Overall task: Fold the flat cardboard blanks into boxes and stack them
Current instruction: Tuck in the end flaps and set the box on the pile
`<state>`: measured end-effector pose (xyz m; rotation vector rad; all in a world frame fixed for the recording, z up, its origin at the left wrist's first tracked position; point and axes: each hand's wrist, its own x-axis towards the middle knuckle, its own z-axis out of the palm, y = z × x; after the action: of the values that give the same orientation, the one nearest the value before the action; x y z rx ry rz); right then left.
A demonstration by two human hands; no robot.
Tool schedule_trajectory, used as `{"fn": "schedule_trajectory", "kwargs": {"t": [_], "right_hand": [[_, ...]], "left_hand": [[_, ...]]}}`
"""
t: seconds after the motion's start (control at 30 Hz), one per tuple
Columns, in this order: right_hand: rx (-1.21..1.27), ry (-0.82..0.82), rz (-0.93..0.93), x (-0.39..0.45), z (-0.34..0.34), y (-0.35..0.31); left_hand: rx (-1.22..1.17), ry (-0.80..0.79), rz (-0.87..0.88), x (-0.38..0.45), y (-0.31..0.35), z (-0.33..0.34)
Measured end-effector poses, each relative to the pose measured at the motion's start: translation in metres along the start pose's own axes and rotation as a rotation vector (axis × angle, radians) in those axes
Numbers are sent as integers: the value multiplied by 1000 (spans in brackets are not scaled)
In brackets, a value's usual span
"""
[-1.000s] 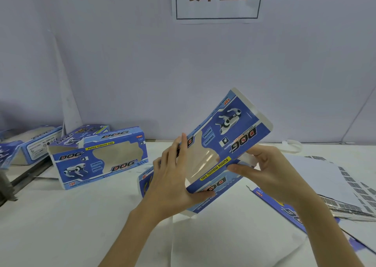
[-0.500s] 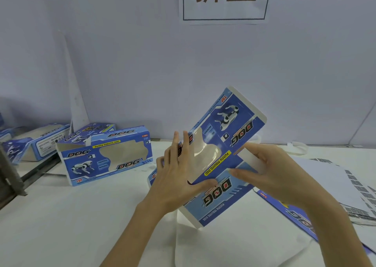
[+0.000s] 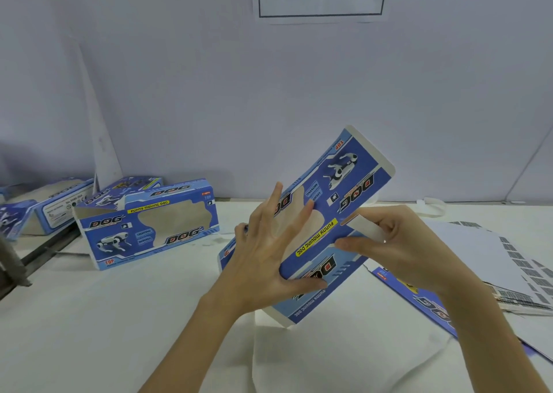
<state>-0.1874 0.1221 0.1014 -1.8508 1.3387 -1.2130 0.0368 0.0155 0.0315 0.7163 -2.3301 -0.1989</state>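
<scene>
A white-covered table (image 3: 89, 333) carries everything. On its left stands a folded box (image 3: 149, 222), blue with "DOG" lettering, and more boxes (image 3: 57, 204) lie behind it, blurred. Flat blanks (image 3: 493, 261) are piled at the right edge. Above the table's middle a blue cardboard blank (image 3: 344, 189) is held tilted, its far end raised. The left hand (image 3: 269, 258) presses its fingers spread over the blank's window, thumb under the near panel. The right hand (image 3: 404, 249) pinches what seems to be a white end flap (image 3: 363, 226).
</scene>
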Motion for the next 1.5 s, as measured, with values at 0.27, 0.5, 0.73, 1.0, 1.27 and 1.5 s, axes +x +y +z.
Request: {"fn": "schedule_trajectory", "kwargs": {"t": [0.27,0.5,0.73,1.0,1.27,1.5], "right_hand": [[-15,-3,-124,0,4,-3],[-35,111,-123,5,8,-8],[45,456,-197,19,40,0],[521,103,120,29,98,7],[563,149,110,29,113,5],[552,259,47,32,110,4]], "left_hand": [[-216,-105,10,-2,3,-1],[-292,-53,-86,-1,8,-18],[-914,149,-214,-3,8,-35],[-1238,206,-572,-5,13,-39],[-1290,189,-661,-9,6,-37],[-1029,305,-488,2,17,-35]]}}
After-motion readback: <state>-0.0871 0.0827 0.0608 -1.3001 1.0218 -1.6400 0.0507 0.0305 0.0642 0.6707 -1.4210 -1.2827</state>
